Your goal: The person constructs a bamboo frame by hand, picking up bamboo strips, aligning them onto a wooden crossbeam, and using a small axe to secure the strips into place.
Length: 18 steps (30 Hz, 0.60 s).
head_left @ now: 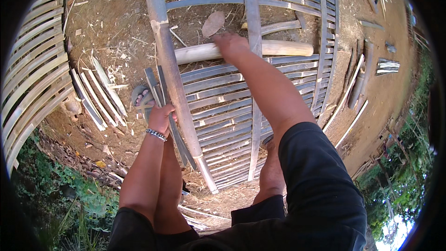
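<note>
My left hand (161, 117) is closed around several dark split bamboo strips (160, 88), held beside the left rail (173, 69) of a slatted bamboo panel (218, 86). My right hand (232, 48) reaches over a gap between the slats, on or just above a thick pale bamboo pole (197, 54). Its fingers are blurred, so I cannot make out whether they grip anything. The pole lies crosswise through the gap and passes beneath the middle rail (252, 14). Just beyond my fingertips, a flat brown leaf-shaped piece (213, 24) lies on the dirt.
Another slatted bamboo panel (44, 65) curves along the left. Pale split strips (100, 93) lie on the ground between the panels. A shorter curved bamboo piece (281, 28) sits in the gap. Bamboo lengths (360, 81) lie to the right; green plants (65, 190) grow at lower left.
</note>
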Motion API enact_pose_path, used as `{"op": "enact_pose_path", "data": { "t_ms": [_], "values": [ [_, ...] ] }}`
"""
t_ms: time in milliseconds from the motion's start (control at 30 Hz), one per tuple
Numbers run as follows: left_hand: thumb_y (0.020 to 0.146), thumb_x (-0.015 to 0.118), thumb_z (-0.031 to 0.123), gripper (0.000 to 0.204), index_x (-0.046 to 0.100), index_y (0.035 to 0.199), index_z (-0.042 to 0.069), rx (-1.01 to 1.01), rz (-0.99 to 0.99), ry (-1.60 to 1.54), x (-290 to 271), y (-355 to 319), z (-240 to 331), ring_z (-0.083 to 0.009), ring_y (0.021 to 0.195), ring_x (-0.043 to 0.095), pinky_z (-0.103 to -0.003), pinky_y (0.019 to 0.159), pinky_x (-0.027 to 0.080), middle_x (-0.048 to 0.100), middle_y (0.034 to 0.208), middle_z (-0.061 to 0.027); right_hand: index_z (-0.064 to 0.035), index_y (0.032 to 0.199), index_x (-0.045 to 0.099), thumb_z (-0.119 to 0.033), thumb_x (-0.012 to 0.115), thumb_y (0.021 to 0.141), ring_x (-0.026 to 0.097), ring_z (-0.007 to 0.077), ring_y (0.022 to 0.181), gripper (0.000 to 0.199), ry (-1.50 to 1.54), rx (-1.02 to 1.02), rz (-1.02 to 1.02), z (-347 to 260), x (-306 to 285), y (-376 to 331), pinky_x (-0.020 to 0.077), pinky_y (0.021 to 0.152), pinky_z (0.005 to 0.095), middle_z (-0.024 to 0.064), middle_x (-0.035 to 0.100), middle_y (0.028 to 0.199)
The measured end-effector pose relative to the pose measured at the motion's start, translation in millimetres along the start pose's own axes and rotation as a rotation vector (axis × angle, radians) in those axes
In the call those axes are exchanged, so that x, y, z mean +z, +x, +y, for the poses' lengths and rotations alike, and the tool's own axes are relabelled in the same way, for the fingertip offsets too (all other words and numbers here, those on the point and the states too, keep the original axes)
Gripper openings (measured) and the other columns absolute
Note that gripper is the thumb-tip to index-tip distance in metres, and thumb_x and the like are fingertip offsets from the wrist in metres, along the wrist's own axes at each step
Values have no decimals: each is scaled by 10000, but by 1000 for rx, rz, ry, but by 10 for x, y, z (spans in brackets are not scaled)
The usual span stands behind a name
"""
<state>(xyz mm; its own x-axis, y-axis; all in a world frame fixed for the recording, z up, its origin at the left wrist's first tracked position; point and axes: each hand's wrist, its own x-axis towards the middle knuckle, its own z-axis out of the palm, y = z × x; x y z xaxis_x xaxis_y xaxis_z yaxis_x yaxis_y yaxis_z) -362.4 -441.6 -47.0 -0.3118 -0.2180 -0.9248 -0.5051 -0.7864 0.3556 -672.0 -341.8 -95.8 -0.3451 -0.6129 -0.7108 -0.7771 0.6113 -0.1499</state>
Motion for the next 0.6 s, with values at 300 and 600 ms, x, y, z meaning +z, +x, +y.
{"op": "enact_pose_path", "data": {
  "t_ms": [300,600],
  "values": [
    [842,620,85,55,623,817,36,35,25,69,-145,296,-118,-138,530,569,-290,511,482,590,627,-34,-207,1317,567,-207,480,989,556,330,1233,339,-45,77,-35,55,219,163,510,939,436,104,571,1319],
    [836,647,120,135,641,743,23,-8,68,100,-150,435,-165,-169,533,571,-316,527,475,595,610,-60,-94,1231,575,-100,712,795,539,359,1202,456,274,-126,348,-127,133,-182,452,1016,451,156,570,1251]
  ]
}}
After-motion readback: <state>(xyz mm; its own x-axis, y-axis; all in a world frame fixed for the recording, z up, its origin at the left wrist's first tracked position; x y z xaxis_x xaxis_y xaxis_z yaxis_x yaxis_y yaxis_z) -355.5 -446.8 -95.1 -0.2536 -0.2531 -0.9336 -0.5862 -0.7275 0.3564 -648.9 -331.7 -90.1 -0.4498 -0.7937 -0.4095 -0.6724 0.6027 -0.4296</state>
